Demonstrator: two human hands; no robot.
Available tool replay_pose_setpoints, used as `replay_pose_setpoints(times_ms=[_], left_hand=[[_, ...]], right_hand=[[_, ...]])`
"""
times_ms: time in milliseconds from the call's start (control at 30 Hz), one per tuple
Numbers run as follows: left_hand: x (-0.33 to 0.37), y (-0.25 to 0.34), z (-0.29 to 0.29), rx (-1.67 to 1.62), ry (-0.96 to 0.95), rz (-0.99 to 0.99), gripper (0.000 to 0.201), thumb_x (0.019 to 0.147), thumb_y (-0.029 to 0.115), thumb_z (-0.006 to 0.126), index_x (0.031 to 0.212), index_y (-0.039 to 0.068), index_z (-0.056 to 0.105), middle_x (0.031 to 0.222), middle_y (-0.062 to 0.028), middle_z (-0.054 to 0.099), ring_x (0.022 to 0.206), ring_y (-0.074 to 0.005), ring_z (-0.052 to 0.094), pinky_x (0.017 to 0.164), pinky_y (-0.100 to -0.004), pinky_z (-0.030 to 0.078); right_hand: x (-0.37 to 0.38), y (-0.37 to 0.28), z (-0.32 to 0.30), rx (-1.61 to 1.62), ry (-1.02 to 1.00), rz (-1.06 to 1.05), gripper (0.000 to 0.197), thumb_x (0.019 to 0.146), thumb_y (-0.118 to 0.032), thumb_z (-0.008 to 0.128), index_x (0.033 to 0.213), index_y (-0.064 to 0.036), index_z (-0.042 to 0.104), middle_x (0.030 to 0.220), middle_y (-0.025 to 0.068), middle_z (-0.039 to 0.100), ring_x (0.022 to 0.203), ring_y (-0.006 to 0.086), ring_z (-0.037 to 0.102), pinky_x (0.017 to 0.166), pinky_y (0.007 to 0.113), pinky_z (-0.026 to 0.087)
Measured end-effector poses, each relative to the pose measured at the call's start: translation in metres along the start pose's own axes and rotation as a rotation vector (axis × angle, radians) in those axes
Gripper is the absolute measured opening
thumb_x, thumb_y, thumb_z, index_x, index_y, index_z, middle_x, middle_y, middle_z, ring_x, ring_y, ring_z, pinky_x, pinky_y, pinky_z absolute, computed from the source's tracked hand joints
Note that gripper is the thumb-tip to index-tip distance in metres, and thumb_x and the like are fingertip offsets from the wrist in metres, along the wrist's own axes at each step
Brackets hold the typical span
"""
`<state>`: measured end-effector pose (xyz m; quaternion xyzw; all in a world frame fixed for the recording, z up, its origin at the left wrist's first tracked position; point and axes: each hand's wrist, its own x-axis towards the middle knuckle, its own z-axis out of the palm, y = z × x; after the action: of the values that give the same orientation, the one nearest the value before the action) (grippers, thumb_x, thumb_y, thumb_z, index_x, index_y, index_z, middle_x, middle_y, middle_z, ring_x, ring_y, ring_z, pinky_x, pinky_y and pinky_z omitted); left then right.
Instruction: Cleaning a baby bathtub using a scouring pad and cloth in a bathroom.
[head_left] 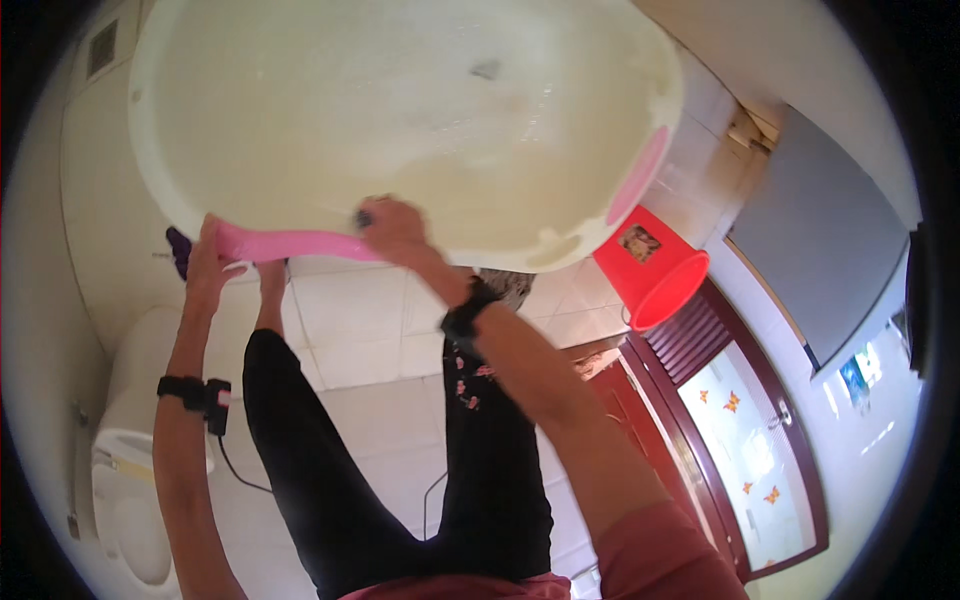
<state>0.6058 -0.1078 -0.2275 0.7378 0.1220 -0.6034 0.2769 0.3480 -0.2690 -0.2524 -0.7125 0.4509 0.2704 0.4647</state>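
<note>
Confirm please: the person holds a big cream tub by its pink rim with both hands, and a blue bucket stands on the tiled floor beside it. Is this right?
Not quite: the bucket is red, not blue, as the head view shows. The rest holds: the left hand and right hand hold the big cream tub at its pink rim, above the tiled floor.

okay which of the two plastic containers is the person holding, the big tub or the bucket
The big cream tub with the pink rim; both hands grip it. The red bucket sits untouched on the floor.
</note>
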Motion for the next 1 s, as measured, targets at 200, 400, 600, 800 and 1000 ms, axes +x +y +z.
replay_pose_setpoints(times_ms=[200,400,600,800,1000], left_hand=[[-0.007,-0.011,0.027,-0.413,-0.038,-0.184,0.052,0.079,0.043,0.062,0.114,0.008,0.044,0.101,-0.0099,0.052,0.088,-0.0268,0.054,0.076,-0.0435,0.047],[-0.012,-0.039,0.087,-0.673,-0.063,-0.276,0.039,0.075,0.034,0.069,0.099,0.012,0.048,0.095,-0.0083,0.049,0.091,-0.0259,0.05,0.073,-0.0491,0.047],[-0.036,-0.039,0.18,-0.626,-0.088,-0.313,0.04,0.078,0.032,0.066,0.104,0.012,0.043,0.104,-0.0101,0.043,0.098,-0.0342,0.045,0.093,-0.0546,0.035],[-0.029,-0.055,0.214,-0.853,-0.084,-0.266,0.042,0.082,0.03,0.062,0.111,0.011,0.039,0.109,-0.0116,0.045,0.105,-0.0309,0.044,0.095,-0.0525,0.036],[-0.065,-0.016,0.201,-0.679,-0.066,-0.152,0.037,0.084,0.031,0.059,0.106,0.011,0.038,0.102,-0.0092,0.052,0.098,-0.0264,0.051,0.088,-0.0507,0.04]], right_hand=[[-0.03,0.026,-0.028,0.088,0.011,-0.07,0.016,0.071,-0.015,0.055,0.086,-0.0158,0.06,0.091,0.0085,0.059,0.087,0.0283,0.057,0.076,0.039,0.046],[-0.083,0.184,-0.12,-0.699,-0.074,0.108,0.02,0.076,-0.017,0.055,0.096,-0.017,0.058,0.093,0.0072,0.055,0.093,0.0258,0.054,0.073,0.04,0.044],[-0.104,0.23,-0.195,-0.609,0.384,-0.1,0.018,0.072,-0.009,0.056,0.089,-0.0136,0.058,0.096,0.0078,0.051,0.089,0.0292,0.051,0.072,0.039,0.043],[-0.089,0.261,-0.195,-0.073,0.878,0.061,0.037,0.068,0.006,0.051,0.1,-0.0126,0.049,0.097,0.0107,0.051,0.094,0.0334,0.049,0.075,0.042,0.043],[-0.168,0.249,-0.121,0.062,0.662,0.055,0.032,0.069,0.008,0.048,0.096,-0.0093,0.051,0.098,0.0134,0.052,0.094,0.0353,0.049,0.08,0.043,0.041]])
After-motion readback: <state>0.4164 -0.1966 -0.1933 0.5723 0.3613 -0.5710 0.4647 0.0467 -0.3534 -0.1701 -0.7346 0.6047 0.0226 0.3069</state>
